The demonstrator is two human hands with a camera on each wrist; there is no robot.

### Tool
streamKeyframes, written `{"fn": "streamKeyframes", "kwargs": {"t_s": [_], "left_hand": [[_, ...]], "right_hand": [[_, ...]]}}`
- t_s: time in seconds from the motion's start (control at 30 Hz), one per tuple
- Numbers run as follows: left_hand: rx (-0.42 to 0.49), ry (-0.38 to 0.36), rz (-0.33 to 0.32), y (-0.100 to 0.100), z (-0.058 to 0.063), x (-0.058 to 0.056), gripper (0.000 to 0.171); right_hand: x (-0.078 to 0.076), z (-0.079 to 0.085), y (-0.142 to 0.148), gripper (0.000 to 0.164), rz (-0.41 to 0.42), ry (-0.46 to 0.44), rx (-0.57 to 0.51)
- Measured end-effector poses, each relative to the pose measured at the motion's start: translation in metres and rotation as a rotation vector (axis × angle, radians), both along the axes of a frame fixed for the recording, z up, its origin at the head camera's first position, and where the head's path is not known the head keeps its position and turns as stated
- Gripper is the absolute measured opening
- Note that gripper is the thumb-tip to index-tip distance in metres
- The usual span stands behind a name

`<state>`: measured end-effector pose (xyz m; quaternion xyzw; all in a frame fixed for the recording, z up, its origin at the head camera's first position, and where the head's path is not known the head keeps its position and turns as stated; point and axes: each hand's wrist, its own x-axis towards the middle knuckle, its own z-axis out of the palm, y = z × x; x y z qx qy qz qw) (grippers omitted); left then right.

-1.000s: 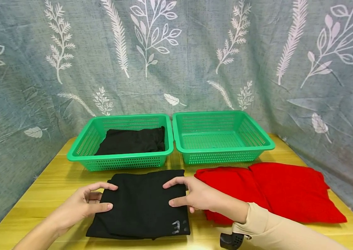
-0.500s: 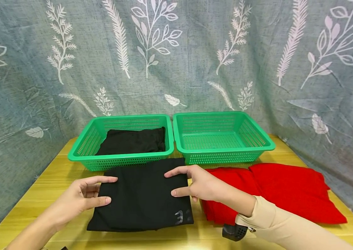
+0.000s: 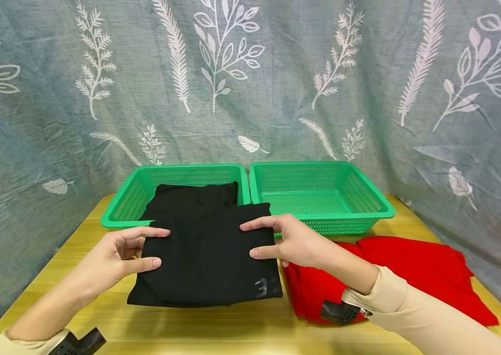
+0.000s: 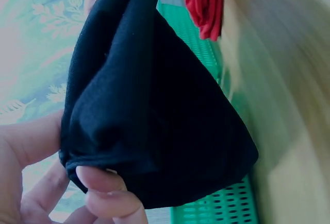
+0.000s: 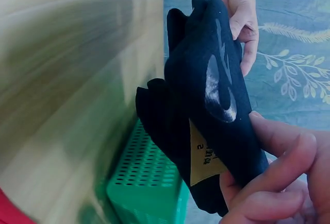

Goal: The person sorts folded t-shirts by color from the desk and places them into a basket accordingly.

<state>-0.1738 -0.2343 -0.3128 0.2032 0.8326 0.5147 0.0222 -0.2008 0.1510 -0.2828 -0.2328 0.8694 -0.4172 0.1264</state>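
A folded black garment (image 3: 210, 261) with a pale printed mark near its lower right corner is held above the table between both hands. My left hand (image 3: 121, 256) pinches its left edge, thumb on top and other fingers beneath. At the right edge my right hand (image 3: 290, 241) grips it the same way. From the right wrist, the garment (image 5: 206, 80) shows several folded layers, a glossy print and a tan label (image 5: 201, 157). Its far edge overlaps the front rim of the left green basket (image 3: 121, 223), where another black folded cloth (image 3: 192, 195) lies.
A second green basket (image 3: 321, 216) stands to the right, touching or almost touching the first. Red folded cloths (image 3: 423, 276) lie on the wooden table (image 3: 179, 333) at the right, partly under my right forearm. A grey-green leaf-patterned curtain (image 3: 277, 88) hangs behind.
Both hands have lifted the black garment off the table and carried it forward toward the left basket, so it now covers part of that basket's front. The red cloths and baskets have stayed put.
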Motion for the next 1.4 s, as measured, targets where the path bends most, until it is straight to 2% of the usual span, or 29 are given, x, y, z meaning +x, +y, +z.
{"fn": "streamKeyframes", "kwargs": {"t_s": [0.33,0.73,0.87,1.07,1.4], "left_hand": [[-0.022,0.073,0.015,0.001,0.021,-0.007,0.052],[-0.078,0.102,0.062,-0.002,0.034,-0.023,0.054],[-0.122,0.093,0.090,-0.005,0.038,-0.031,0.056],[-0.159,0.070,0.098,-0.009,0.044,-0.046,0.058],[-0.168,0.029,0.124,-0.018,0.046,-0.082,0.058]], "right_hand": [[-0.007,0.019,0.001,0.053,-0.014,0.054,-0.016],[-0.025,0.029,-0.005,0.054,-0.049,0.071,-0.012],[-0.035,0.032,-0.008,0.054,-0.058,0.075,-0.004],[-0.054,0.035,-0.015,0.053,-0.068,0.073,0.002],[-0.090,0.032,-0.030,0.055,-0.058,0.096,-0.001]]}}
